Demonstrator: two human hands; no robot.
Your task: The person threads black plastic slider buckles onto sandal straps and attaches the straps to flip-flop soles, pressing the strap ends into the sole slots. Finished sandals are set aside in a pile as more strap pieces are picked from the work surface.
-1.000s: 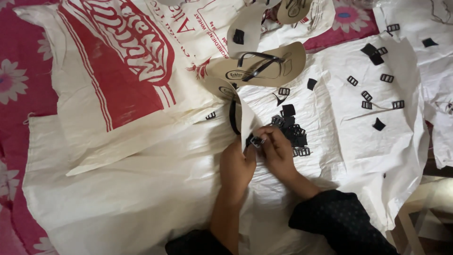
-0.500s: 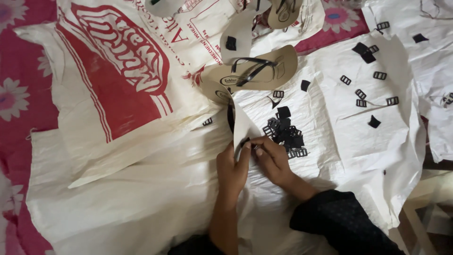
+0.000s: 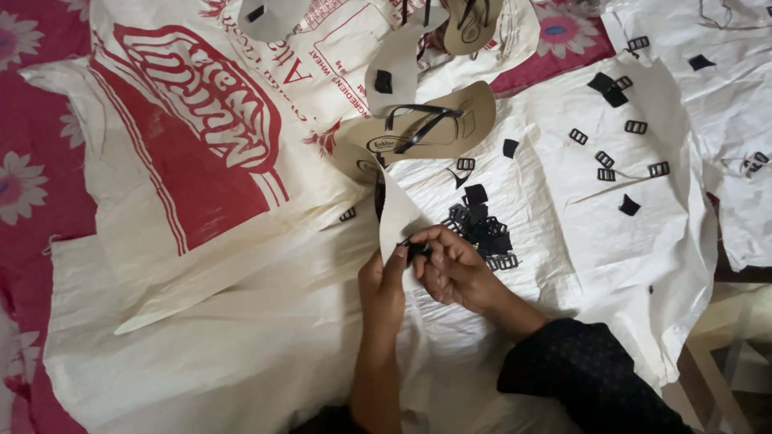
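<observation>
Just below the frame's centre, the left hand (image 3: 384, 283) pinches a thin, floppy cream sole piece (image 3: 396, 217) by its lower edge; the right hand (image 3: 452, 269) grips a small, light, stiff black buckle (image 3: 416, 248) against it.

Work surface: white sacking over patterned cloth

White woven sacks (image 3: 241, 354), one printed in red (image 3: 193, 137), lie spread over a pink floral cloth (image 3: 32, 185). A pale frame (image 3: 728, 354) shows at the lower right corner. Light is soft and even.

both hands (image 3: 426, 273) drawn nearer, white sole piece (image 3: 396, 221) raised upright
</observation>
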